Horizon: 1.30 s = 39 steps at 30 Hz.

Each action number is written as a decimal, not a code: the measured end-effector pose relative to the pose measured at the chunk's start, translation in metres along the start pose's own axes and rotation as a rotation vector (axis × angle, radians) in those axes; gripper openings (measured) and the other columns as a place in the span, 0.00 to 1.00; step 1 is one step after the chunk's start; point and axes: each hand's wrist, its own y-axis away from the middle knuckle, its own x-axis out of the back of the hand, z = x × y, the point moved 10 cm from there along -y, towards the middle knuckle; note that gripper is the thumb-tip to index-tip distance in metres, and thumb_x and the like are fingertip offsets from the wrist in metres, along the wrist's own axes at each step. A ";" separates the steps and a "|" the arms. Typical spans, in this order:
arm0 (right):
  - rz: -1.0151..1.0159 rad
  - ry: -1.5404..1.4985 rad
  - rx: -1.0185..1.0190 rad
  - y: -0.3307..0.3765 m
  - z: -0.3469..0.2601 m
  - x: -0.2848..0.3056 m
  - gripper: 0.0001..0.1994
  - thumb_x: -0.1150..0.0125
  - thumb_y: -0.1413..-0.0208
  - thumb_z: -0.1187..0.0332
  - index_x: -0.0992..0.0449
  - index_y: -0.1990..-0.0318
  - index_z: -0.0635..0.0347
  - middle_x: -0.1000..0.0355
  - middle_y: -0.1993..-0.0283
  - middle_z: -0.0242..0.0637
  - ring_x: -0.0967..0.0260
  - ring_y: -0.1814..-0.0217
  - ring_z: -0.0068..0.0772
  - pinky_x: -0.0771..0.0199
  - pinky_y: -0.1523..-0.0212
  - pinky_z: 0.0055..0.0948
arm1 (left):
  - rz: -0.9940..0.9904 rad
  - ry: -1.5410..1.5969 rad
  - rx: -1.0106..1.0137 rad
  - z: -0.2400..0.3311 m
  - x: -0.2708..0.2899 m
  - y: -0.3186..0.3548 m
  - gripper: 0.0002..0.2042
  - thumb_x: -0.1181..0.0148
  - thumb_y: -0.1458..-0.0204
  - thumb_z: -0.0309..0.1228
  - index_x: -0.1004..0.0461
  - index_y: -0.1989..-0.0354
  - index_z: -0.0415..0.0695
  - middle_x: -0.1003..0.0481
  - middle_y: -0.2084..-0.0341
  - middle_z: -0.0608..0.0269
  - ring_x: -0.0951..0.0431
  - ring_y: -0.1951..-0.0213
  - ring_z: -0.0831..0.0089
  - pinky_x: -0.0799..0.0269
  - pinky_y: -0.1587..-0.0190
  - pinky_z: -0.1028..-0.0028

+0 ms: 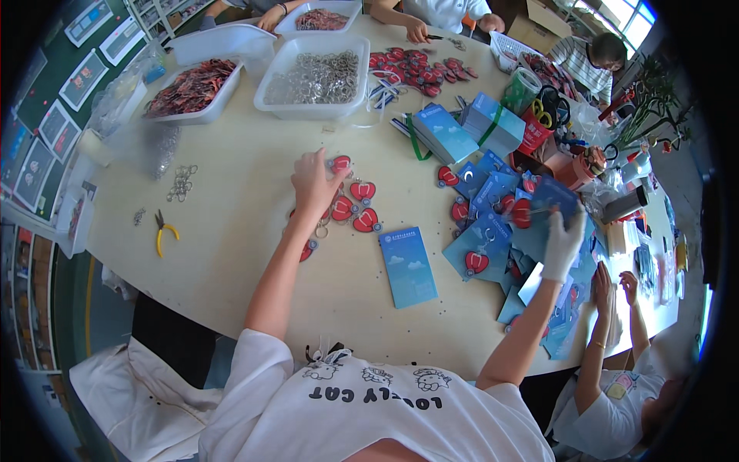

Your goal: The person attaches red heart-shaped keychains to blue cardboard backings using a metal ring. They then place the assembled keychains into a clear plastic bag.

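Observation:
My bare left hand is closed at the edge of a red heart-shaped keychain, with thumb and fingertips against it. Several more keychains with metal rings lie just beside and below it. At the right, my right hand wears a white glove and is smeared by motion over a pile of blue printed cards. Near its fingertips are a blue card and a red keychain; whether the fingers grip either is unclear. Between my hands lies a single blue card.
White bins hold metal rings and red pieces. Yellow-handled pliers lie at the left, near loose rings. Banded card stacks stand at the back right, beside a red cup of scissors. Co-workers' hands are around the table.

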 end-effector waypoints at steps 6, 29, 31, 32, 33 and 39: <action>0.265 1.090 0.065 -0.032 0.001 0.024 0.31 0.37 0.51 0.62 0.40 0.39 0.59 0.36 0.43 0.53 0.36 0.44 0.54 0.36 0.44 0.42 | -0.229 -0.008 -0.083 -0.001 -0.031 -0.027 0.26 0.29 0.62 0.40 0.31 0.56 0.42 0.28 0.59 0.53 0.31 0.54 0.52 0.33 0.54 0.57; -0.561 -0.806 -0.388 0.145 -0.053 -0.164 0.10 0.42 0.42 0.66 0.22 0.62 0.65 0.25 0.65 0.31 0.32 0.62 0.14 0.33 0.60 0.17 | -0.080 0.345 -0.249 0.126 0.032 0.118 0.29 0.29 0.59 0.33 0.36 0.49 0.40 0.34 0.58 0.53 0.31 0.58 0.59 0.34 0.57 0.64; -0.641 -0.697 -0.378 0.149 -0.046 -0.161 0.09 0.45 0.41 0.67 0.23 0.63 0.65 0.25 0.68 0.31 0.31 0.66 0.16 0.31 0.65 0.17 | -0.236 0.111 -0.188 0.110 0.008 0.129 0.31 0.28 0.61 0.34 0.36 0.48 0.40 0.35 0.61 0.54 0.33 0.58 0.58 0.35 0.57 0.63; -0.680 -0.642 -0.372 0.153 -0.043 -0.161 0.09 0.46 0.41 0.68 0.24 0.64 0.65 0.25 0.69 0.32 0.30 0.69 0.16 0.30 0.67 0.18 | -0.241 0.104 -0.184 0.110 0.005 0.130 0.31 0.27 0.62 0.34 0.36 0.49 0.40 0.36 0.61 0.55 0.33 0.57 0.58 0.36 0.56 0.63; -0.761 -0.648 -0.437 0.164 -0.039 -0.167 0.08 0.47 0.41 0.68 0.25 0.64 0.64 0.26 0.70 0.31 0.30 0.71 0.17 0.31 0.69 0.18 | -0.246 0.097 -0.180 0.111 0.003 0.131 0.31 0.27 0.63 0.33 0.36 0.50 0.40 0.37 0.62 0.55 0.34 0.57 0.58 0.37 0.56 0.62; -1.124 -0.602 -0.482 0.219 -0.028 -0.191 0.09 0.44 0.40 0.64 0.27 0.66 0.61 0.28 0.75 0.27 0.34 0.75 0.15 0.34 0.72 0.17 | -0.267 0.315 -0.156 0.110 -0.008 0.126 0.26 0.28 0.65 0.29 0.37 0.58 0.41 0.37 0.63 0.54 0.36 0.57 0.56 0.39 0.55 0.60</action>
